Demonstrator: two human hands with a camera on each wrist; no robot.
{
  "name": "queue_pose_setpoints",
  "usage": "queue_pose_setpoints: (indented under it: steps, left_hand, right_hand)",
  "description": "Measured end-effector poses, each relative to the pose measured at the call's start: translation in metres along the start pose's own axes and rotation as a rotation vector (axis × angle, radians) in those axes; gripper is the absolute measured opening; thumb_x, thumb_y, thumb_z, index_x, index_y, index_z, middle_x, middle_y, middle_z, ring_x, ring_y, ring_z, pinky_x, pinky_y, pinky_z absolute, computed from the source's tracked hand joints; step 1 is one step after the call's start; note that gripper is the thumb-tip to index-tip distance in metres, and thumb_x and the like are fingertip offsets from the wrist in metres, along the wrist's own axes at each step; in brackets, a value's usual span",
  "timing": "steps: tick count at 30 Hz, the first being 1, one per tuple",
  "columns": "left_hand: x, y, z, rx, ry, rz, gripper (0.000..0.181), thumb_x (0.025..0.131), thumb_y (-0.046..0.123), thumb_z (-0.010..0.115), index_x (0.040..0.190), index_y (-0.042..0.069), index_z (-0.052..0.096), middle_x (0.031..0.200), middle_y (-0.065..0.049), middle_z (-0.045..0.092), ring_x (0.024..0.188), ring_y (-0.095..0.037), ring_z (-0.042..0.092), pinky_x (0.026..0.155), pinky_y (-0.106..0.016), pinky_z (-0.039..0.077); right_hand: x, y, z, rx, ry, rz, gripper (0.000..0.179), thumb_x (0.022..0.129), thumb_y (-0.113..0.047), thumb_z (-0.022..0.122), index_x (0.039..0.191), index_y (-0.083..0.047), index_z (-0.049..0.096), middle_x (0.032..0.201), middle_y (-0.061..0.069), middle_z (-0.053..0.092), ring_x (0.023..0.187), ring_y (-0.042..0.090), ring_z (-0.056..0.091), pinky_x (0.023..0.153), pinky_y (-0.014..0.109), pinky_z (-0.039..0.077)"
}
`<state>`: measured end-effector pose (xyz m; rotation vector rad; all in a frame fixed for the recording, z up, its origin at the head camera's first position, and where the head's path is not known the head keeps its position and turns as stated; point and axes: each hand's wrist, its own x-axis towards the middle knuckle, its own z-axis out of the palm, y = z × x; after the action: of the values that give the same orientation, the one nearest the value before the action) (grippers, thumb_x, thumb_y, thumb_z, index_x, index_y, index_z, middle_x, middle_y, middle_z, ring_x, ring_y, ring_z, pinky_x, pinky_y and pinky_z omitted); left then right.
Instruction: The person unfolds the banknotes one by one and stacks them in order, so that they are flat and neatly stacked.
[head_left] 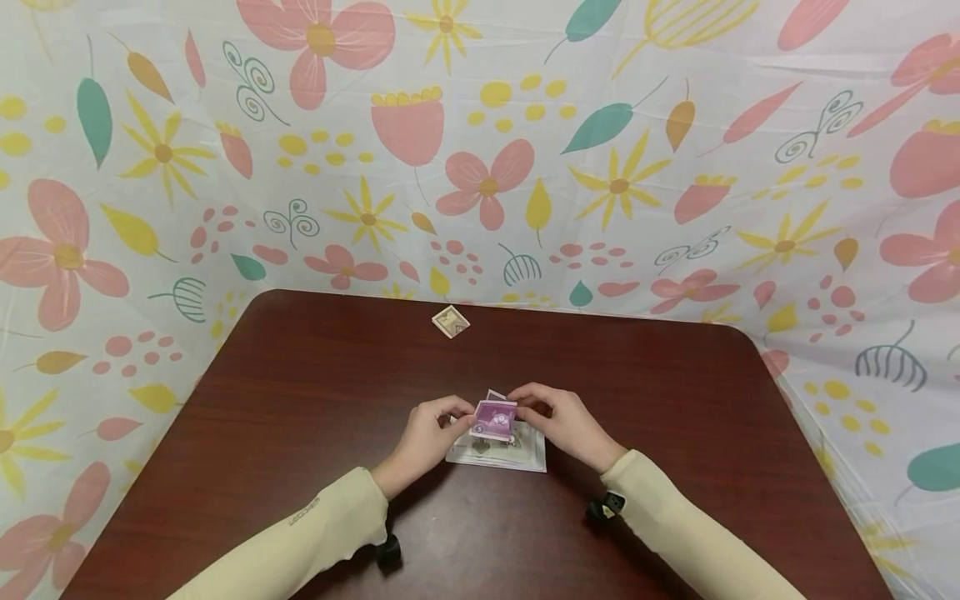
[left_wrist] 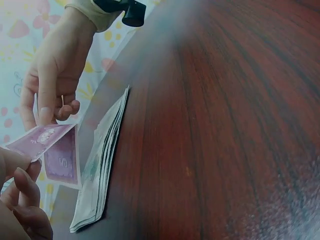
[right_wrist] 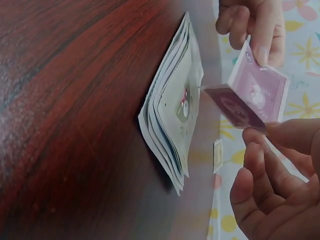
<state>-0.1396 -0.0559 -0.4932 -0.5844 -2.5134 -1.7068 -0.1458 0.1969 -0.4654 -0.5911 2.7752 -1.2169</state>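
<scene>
A purple paper note, printed like play money with a 5 on it, is held up between both hands. In both wrist views the purple note is bent along a crease into two panels. My left hand pinches its left edge between thumb and fingers. At the opposite edge, my right hand pinches the note with thumb and forefinger. Just below lies a stack of pale paper notes, the top one bearing a small printed figure. In the right wrist view, the stack sits apart from the purple note.
A small folded yellowish note lies near the far edge of the dark brown table. Behind and beside the table hangs a white cloth with flower and leaf prints.
</scene>
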Motion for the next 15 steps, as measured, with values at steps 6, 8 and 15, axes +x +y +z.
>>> queue_pose_setpoints:
  steps: [6,8,15]
  left_hand:
    - [-0.0015,0.0017,-0.0015,-0.028,0.004,0.029,0.005,0.093,0.006,0.077,0.09,0.01,0.077,0.081,-0.002,0.073,0.064,-0.011,0.056,0.061,-0.021,0.045]
    - [-0.0023,0.002,-0.0019,-0.042,-0.004,0.035,0.005,0.093,0.006,0.077,0.09,0.01,0.077,0.082,-0.002,0.074,0.065,-0.013,0.057,0.061,-0.021,0.046]
    - [-0.006,0.003,-0.0048,-0.106,-0.025,0.006,0.003,0.094,0.008,0.076,0.096,0.006,0.077,0.087,-0.006,0.076,0.065,-0.013,0.059,0.062,-0.021,0.048]
  right_hand:
    - [-0.0012,0.0018,-0.0015,0.025,0.004,-0.01,0.025,0.101,-0.004,0.066,0.124,-0.013,0.072,0.121,0.004,0.074,0.112,0.022,0.069,0.099,0.052,0.053]
    - [-0.0016,0.0028,-0.0014,0.023,0.003,-0.006,0.028,0.101,-0.003,0.066,0.126,-0.012,0.07,0.119,0.006,0.074,0.111,0.024,0.07,0.097,0.052,0.054]
    - [-0.0021,0.0089,-0.0001,-0.003,0.008,0.016,0.027,0.099,-0.003,0.069,0.125,-0.011,0.07,0.11,0.006,0.076,0.102,0.022,0.07,0.091,0.049,0.056]
